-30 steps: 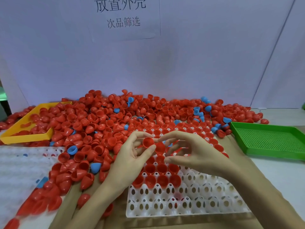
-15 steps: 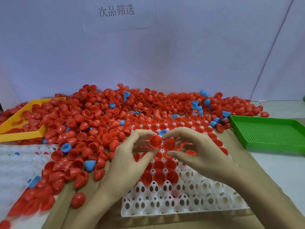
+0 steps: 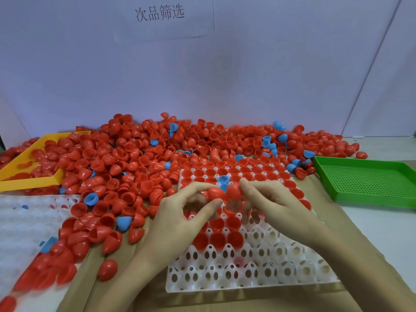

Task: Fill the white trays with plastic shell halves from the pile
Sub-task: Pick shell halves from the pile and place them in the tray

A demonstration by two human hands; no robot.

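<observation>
A white tray [image 3: 258, 275] with round sockets lies in front of me; its far rows hold red shell halves, with one blue half [image 3: 223, 179] among them, and its near rows are bare. A big pile of red and blue shell halves [image 3: 139, 158] spreads behind and to the left. My left hand [image 3: 180, 219] pinches a red shell half [image 3: 215, 193] between thumb and fingers over the tray's middle. My right hand [image 3: 274, 206] grips another red shell half [image 3: 234, 191] right beside it; the two halves touch.
A yellow tray [image 3: 27, 179] with shells sits at the far left. A green perforated tray [image 3: 369, 181] stands at the right. Another white tray [image 3: 24, 224] lies at the near left, partly under loose shells. A white wall with a paper sign rises behind the pile.
Both hands have turned their shell halves from open side up to dome side towards me and brought them together. The camera has tilted down a little.
</observation>
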